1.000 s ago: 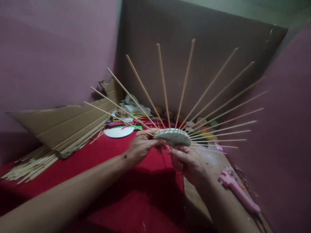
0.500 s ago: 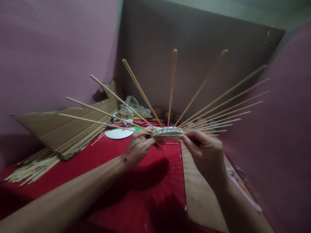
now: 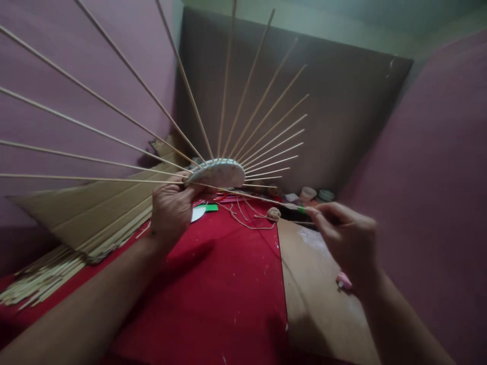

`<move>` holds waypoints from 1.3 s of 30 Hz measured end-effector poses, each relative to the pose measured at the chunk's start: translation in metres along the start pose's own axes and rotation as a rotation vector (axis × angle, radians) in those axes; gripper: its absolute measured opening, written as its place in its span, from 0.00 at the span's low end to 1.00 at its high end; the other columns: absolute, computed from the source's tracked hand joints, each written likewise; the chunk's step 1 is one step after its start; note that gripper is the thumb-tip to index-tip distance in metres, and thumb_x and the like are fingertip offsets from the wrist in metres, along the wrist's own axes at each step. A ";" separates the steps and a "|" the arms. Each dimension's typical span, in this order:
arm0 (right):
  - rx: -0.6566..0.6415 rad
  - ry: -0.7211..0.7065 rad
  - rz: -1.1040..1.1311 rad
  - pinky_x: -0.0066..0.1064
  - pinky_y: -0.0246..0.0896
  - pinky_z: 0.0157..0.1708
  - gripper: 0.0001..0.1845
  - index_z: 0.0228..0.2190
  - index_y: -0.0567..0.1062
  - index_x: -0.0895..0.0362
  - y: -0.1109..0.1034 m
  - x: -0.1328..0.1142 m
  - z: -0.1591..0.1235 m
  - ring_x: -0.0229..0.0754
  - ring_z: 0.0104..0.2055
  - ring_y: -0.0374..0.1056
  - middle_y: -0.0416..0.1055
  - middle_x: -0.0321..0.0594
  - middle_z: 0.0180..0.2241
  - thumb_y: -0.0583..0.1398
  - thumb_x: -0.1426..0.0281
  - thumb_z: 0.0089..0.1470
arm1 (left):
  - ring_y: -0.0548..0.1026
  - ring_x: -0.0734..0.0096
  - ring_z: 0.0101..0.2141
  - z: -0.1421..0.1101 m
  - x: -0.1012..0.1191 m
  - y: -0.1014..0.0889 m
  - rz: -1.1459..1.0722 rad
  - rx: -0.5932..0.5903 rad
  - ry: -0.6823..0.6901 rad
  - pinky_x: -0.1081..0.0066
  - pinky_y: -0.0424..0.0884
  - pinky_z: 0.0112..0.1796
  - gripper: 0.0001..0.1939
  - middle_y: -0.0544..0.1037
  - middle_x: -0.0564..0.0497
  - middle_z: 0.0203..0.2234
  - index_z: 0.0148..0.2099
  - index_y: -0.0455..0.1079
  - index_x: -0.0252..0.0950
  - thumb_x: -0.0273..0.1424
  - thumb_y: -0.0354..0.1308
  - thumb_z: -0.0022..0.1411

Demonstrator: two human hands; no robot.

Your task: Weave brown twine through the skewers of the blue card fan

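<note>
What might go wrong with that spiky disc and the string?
The twine runs nearly straight from the disc to the right hand, so a hard tug might twist the disc in the left hand. The long sticks fan out widely and could snag. Loose strands near the twine ball might tangle.
</note>
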State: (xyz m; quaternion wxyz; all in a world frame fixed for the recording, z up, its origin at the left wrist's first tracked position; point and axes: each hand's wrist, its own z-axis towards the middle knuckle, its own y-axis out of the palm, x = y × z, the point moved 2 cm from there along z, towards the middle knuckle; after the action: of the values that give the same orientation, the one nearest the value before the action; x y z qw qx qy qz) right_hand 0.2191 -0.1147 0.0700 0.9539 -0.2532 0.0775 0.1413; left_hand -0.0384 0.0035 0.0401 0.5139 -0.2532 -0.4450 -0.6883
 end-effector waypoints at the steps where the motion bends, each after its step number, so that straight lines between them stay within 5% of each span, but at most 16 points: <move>1: 0.022 0.020 -0.016 0.25 0.54 0.20 0.08 0.23 0.75 0.58 -0.009 0.002 0.003 0.33 0.19 0.62 0.70 0.34 0.18 0.61 0.67 0.49 | 0.77 0.71 0.24 0.001 -0.003 -0.001 -0.025 -0.006 -0.013 0.71 0.74 0.28 0.05 0.78 0.53 0.23 0.33 0.70 0.35 0.29 0.62 0.51; 7: 0.025 0.128 -0.198 0.27 0.54 0.21 0.09 0.25 0.76 0.56 -0.023 0.042 0.010 0.36 0.21 0.64 0.70 0.36 0.19 0.60 0.64 0.48 | 0.77 0.69 0.26 -0.009 -0.002 0.006 0.049 -0.137 -0.087 0.70 0.75 0.31 0.07 0.79 0.49 0.25 0.35 0.72 0.33 0.31 0.60 0.54; 8: -0.079 0.181 -0.248 0.27 0.52 0.19 0.08 0.26 0.76 0.55 -0.017 0.052 0.007 0.37 0.19 0.63 0.70 0.35 0.18 0.60 0.64 0.47 | 0.77 0.69 0.25 -0.013 0.000 0.008 0.067 -0.148 -0.095 0.70 0.75 0.30 0.07 0.79 0.48 0.25 0.35 0.72 0.33 0.31 0.60 0.54; 10: -0.530 0.145 -0.304 0.28 0.52 0.19 0.09 0.28 0.77 0.53 0.000 0.062 -0.007 0.39 0.20 0.65 0.73 0.37 0.21 0.63 0.68 0.40 | 0.77 0.69 0.23 -0.019 0.002 0.012 0.081 -0.175 -0.109 0.71 0.74 0.28 0.06 0.79 0.49 0.23 0.33 0.72 0.33 0.30 0.60 0.53; 12: -0.727 0.017 -0.229 0.30 0.58 0.25 0.16 0.32 0.76 0.54 0.012 0.056 -0.021 0.44 0.29 0.70 0.76 0.42 0.29 0.65 0.72 0.34 | 0.76 0.70 0.22 -0.025 0.003 0.016 0.083 -0.205 -0.119 0.72 0.74 0.27 0.04 0.78 0.51 0.20 0.32 0.72 0.33 0.28 0.59 0.53; 15: -0.681 -0.026 -0.044 0.35 0.62 0.35 0.20 0.38 0.73 0.55 0.022 0.016 -0.032 0.47 0.39 0.70 0.74 0.45 0.39 0.62 0.76 0.39 | 0.76 0.70 0.22 -0.033 -0.002 0.021 0.106 -0.258 -0.139 0.72 0.73 0.26 0.04 0.78 0.51 0.21 0.32 0.72 0.33 0.23 0.57 0.52; 18: -0.635 0.008 0.243 0.37 0.62 0.36 0.07 0.34 0.71 0.56 0.037 -0.038 -0.037 0.45 0.37 0.69 0.73 0.44 0.35 0.59 0.69 0.49 | 0.76 0.71 0.23 -0.042 -0.008 0.025 0.111 -0.295 -0.134 0.72 0.74 0.27 0.07 0.78 0.52 0.22 0.32 0.73 0.32 0.20 0.55 0.50; 20: -0.535 0.069 0.448 0.38 0.61 0.42 0.13 0.40 0.69 0.56 0.050 -0.065 -0.040 0.45 0.43 0.66 0.71 0.46 0.40 0.59 0.68 0.50 | 0.75 0.72 0.24 -0.047 -0.010 0.027 0.081 -0.329 -0.135 0.72 0.74 0.27 0.08 0.77 0.53 0.22 0.33 0.72 0.33 0.20 0.55 0.51; 24: -0.480 0.253 0.728 0.28 0.59 0.28 0.08 0.37 0.68 0.55 0.068 -0.083 -0.044 0.36 0.27 0.63 0.67 0.34 0.26 0.57 0.69 0.53 | 0.76 0.73 0.25 -0.051 -0.009 0.028 0.090 -0.362 -0.148 0.74 0.73 0.28 0.09 0.78 0.54 0.24 0.35 0.72 0.34 0.20 0.55 0.51; 26: -0.427 0.267 0.696 0.26 0.53 0.21 0.03 0.32 0.70 0.55 0.066 -0.080 -0.041 0.33 0.21 0.58 0.63 0.30 0.20 0.58 0.69 0.54 | 0.76 0.72 0.27 -0.049 -0.009 0.027 0.123 -0.359 -0.145 0.74 0.73 0.30 0.08 0.78 0.54 0.25 0.34 0.72 0.34 0.20 0.55 0.51; 29: -0.327 0.108 0.623 0.26 0.57 0.25 0.04 0.26 0.72 0.56 0.054 -0.074 -0.029 0.34 0.24 0.62 0.68 0.32 0.22 0.59 0.72 0.52 | 0.76 0.71 0.27 -0.047 -0.010 0.027 0.130 -0.391 -0.153 0.73 0.73 0.31 0.06 0.78 0.52 0.26 0.35 0.72 0.34 0.23 0.57 0.53; 35: -0.008 -0.219 0.241 0.29 0.62 0.32 0.04 0.29 0.71 0.57 0.043 -0.073 -0.018 0.38 0.30 0.69 0.73 0.38 0.26 0.56 0.75 0.54 | 0.77 0.69 0.26 -0.052 -0.013 0.031 0.107 -0.447 -0.207 0.69 0.75 0.30 0.09 0.78 0.50 0.25 0.37 0.71 0.33 0.33 0.60 0.55; 39: 0.096 -0.265 0.113 0.28 0.62 0.30 0.05 0.28 0.69 0.57 0.045 -0.075 -0.021 0.37 0.27 0.69 0.72 0.38 0.24 0.55 0.76 0.55 | 0.77 0.69 0.27 -0.057 -0.014 0.033 0.103 -0.457 -0.187 0.70 0.75 0.31 0.09 0.78 0.49 0.27 0.38 0.70 0.33 0.33 0.59 0.56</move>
State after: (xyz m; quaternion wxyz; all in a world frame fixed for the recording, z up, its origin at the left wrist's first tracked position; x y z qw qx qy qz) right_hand 0.1320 -0.1051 0.0476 0.9573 -0.1815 -0.0280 0.2231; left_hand 0.0035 -0.0423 0.0135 0.4341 -0.4480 -0.3099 -0.7175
